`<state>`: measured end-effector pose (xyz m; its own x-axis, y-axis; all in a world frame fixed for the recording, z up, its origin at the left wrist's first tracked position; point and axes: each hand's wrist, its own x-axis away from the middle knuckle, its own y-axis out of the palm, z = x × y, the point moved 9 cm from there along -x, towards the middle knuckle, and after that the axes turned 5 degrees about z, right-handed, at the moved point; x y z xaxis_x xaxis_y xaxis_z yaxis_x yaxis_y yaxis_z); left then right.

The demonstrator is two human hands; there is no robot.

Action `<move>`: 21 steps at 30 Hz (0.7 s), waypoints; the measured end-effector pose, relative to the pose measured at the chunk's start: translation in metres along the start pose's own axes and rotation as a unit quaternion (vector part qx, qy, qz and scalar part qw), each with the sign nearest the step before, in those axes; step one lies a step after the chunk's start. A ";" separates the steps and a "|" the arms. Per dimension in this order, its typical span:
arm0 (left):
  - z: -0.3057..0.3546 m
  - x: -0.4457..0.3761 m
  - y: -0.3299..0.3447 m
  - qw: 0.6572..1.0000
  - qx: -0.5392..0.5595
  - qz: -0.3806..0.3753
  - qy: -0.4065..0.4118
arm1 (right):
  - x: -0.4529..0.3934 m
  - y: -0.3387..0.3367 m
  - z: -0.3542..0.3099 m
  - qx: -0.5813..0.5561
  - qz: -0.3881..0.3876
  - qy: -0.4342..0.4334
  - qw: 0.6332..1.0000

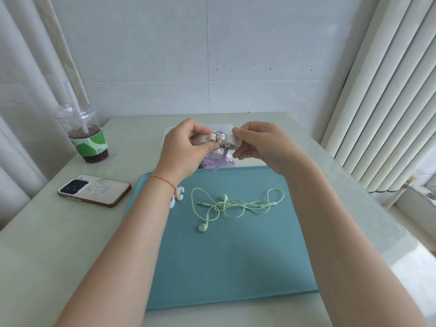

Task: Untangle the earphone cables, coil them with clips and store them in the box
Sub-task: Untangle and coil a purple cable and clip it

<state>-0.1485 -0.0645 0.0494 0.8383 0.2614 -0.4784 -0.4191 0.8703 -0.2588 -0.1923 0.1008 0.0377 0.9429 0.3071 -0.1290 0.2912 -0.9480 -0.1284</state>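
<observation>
Both hands are raised above the far edge of the teal mat (236, 267). My left hand (186, 147) pinches one end of a beige cable clip (218, 139) and my right hand (257, 143) pinches the other end. The clip is wrapped round a coiled purple earphone cable (212, 162), whose loops hang below it. A tangled green earphone set (232, 205) lies loose on the mat, with its plug and both earbuds visible. A white clip (178, 195) rests at the mat's left edge, partly hidden by my left wrist. The clear plastic box (220, 126) sits behind my hands, mostly hidden.
A phone (94, 190) lies face down on the table left of the mat. A lidded plastic cup (87, 135) with purple drink and a straw stands at the back left. A tiled wall is behind the table, and ribbed panels run along the right.
</observation>
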 end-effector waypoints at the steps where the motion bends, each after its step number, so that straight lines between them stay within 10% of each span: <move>1: 0.001 0.000 -0.002 1.000 -0.002 0.010 0.003 | 0.001 0.002 0.000 0.004 -0.013 0.000 1.000; 21: -0.027 0.007 0.008 0.982 0.118 -0.097 -0.112 | 0.003 0.006 -0.004 0.210 -0.016 -0.036 0.977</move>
<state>-0.1550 -0.0664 0.0213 0.9612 0.1438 -0.2354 -0.1738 0.9784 -0.1123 -0.1867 0.0954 0.0404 0.9160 0.3555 -0.1856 0.2142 -0.8250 -0.5230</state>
